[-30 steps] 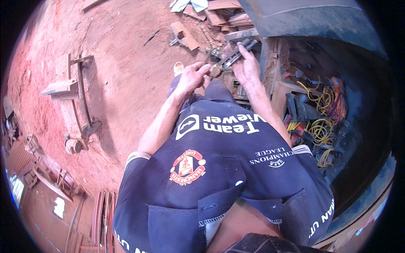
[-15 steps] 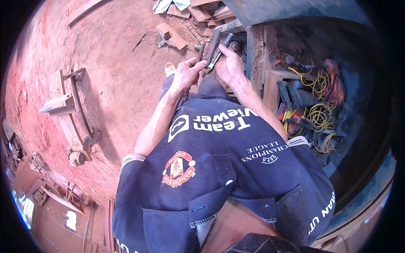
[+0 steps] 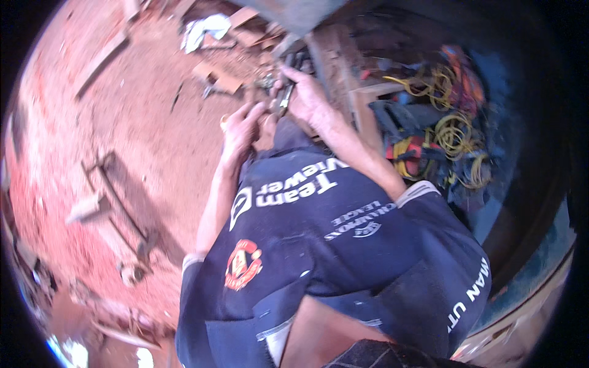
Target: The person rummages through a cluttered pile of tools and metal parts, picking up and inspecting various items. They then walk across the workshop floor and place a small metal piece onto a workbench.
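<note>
My right hand [image 3: 311, 101] grips a slim dark tool with a shiny metal end [image 3: 285, 98], its thumb stretched along the upper part. The metal end points down toward my left hand [image 3: 241, 127]. The fingers of that hand are curled together just left of the tool, and motion blur hides what lies in them. Beyond both hands, small metal parts [image 3: 265, 81] lie on the reddish ground, too smeared to name.
A low wood and metal frame [image 3: 119, 205] stands on the red floor at left. Flat brown pieces [image 3: 218, 76] and a white crumpled sheet [image 3: 205, 32] lie ahead. Yellow cables [image 3: 453, 135] and a red-yellow tool [image 3: 410, 156] fill the bluish space at right.
The view has turned, so the surroundings sit differently. My left hand has drawn away from my right and lower. The brown rod seen by its fingers before cannot be made out now.
</note>
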`<act>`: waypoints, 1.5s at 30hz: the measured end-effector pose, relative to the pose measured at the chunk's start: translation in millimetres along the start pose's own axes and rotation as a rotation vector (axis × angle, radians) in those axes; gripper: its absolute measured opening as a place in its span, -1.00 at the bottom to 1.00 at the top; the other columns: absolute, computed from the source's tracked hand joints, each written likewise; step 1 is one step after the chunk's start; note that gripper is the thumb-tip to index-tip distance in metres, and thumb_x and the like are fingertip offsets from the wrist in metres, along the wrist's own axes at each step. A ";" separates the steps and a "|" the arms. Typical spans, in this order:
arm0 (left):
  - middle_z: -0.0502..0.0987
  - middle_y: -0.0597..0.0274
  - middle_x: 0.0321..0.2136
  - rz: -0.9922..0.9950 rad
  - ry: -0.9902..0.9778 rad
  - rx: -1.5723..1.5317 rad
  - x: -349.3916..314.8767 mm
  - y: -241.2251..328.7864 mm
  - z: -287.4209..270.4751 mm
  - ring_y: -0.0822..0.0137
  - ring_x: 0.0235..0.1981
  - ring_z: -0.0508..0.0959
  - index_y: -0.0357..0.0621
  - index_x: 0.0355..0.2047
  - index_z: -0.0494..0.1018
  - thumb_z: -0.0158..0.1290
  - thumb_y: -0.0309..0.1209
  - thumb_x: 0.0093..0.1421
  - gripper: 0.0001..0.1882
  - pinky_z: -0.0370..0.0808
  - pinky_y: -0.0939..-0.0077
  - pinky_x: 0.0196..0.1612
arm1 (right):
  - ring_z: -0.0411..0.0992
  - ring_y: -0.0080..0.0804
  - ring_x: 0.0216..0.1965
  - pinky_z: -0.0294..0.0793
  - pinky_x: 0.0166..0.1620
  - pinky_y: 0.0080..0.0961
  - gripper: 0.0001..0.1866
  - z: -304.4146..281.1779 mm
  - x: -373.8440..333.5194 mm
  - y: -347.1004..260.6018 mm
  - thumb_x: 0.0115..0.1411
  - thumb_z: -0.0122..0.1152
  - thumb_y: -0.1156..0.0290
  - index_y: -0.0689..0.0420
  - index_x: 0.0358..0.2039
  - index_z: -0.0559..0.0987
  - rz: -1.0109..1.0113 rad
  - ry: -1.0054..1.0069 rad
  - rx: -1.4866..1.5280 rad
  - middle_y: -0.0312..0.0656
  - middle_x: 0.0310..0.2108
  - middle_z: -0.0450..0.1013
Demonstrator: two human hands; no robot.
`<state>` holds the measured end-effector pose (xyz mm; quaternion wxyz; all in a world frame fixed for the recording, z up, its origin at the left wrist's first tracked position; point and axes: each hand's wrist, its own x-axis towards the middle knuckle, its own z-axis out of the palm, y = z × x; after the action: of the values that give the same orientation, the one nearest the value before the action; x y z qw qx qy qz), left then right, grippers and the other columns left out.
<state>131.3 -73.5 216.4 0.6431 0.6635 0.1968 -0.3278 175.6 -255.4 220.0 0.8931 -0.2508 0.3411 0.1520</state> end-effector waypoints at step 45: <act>0.35 0.45 -0.70 -0.134 0.319 -0.191 3.7 -24.3 17.9 0.63 -0.76 0.18 -0.22 -0.29 0.59 0.08 -0.14 0.34 -0.65 0.08 0.63 -0.67 | 0.28 0.07 0.22 0.32 0.29 -0.05 -0.25 -177.4 74.5 -319.6 0.29 0.19 0.17 0.08 0.39 0.11 -0.330 0.551 -0.491 0.03 0.45 -0.22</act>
<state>114.1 -89.5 197.0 0.6404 0.6286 0.3701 -0.2405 276.2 -610.4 165.2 0.6940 -0.5396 0.4765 0.0108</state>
